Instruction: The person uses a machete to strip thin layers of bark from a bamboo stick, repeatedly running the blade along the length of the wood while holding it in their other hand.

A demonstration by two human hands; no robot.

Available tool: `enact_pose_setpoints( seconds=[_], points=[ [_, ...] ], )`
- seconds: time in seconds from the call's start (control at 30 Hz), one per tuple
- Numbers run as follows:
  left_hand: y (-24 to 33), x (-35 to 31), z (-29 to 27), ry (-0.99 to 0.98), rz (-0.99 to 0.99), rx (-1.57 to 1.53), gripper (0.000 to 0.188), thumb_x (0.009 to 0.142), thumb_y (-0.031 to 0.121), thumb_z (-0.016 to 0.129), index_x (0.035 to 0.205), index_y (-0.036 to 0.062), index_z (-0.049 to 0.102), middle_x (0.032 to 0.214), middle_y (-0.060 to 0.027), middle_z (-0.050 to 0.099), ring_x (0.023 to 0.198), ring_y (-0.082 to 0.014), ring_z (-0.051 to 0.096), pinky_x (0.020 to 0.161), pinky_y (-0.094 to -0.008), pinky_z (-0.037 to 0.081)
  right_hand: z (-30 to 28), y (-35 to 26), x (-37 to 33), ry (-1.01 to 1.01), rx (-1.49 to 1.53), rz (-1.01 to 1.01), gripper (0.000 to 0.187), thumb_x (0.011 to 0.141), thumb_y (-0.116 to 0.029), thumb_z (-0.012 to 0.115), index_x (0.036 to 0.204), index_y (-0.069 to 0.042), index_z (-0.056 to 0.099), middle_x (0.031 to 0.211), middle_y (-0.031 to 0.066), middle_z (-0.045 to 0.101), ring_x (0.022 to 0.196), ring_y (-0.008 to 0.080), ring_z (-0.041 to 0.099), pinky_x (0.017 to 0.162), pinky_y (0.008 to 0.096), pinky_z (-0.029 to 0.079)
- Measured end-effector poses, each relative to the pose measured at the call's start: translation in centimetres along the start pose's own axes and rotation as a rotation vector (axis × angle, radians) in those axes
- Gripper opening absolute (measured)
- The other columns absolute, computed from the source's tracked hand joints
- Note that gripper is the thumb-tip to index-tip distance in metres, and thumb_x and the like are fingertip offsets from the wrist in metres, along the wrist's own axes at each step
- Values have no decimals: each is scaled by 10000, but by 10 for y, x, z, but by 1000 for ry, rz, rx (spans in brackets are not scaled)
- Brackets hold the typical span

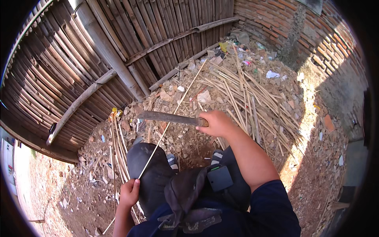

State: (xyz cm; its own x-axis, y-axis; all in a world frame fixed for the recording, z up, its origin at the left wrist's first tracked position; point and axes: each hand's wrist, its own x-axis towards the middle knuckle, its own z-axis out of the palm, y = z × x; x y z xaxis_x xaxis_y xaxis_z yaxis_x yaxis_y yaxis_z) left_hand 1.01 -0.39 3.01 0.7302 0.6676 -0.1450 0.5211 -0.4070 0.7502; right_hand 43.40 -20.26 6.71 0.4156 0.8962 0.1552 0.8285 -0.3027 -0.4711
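My right hand (216,123) is closed round the wooden handle of a machete (167,117), its long dark blade pointing left. Close to the blade's middle runs a thin pale bamboo strip (161,139); whether they touch I cannot tell. My left hand (129,192) grips the strip near its lower end, beside my left knee. From there the strip slants up and away to the right over the rubble. More thin strips (115,148) lie in a bundle to the left of my left leg.
A heap of pale bamboo strips (252,93) covers the rubble ahead and to the right, among broken brick and litter. A bamboo-slat wall (98,51) with poles stands at the left, a brick wall (272,23) at the far right. A black box (220,178) rests on my lap.
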Motion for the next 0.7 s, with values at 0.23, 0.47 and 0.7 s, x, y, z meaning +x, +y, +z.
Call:
enact_pose_setpoints(
  seconds=[0.23,0.47,0.7],
  points=[
    [27,-5,10,165,160,313,417,1014,280,568,692,19,521,592,-221,570,538,-421,594,517,-487,436,-15,-11,-6,61,-139,68,316,816,-342,749,997,-100,655,872,134,705,861,356,693,734,500,541],
    [22,-11,20,247,164,449,356,1004,270,568,733,42,526,597,-222,578,557,-457,591,530,-535,445,-9,-28,-3,-117,-207,58,330,788,-274,757,1052,-97,668,882,139,709,890,354,698,789,493,559],
    [18,-10,23,254,207,420,335,999,252,571,739,47,520,592,-219,572,550,-452,596,514,-542,452,-20,18,12,25,-18,384,343,804,-281,752,1097,-113,693,912,161,717,893,363,695,776,484,555]
  ],
)
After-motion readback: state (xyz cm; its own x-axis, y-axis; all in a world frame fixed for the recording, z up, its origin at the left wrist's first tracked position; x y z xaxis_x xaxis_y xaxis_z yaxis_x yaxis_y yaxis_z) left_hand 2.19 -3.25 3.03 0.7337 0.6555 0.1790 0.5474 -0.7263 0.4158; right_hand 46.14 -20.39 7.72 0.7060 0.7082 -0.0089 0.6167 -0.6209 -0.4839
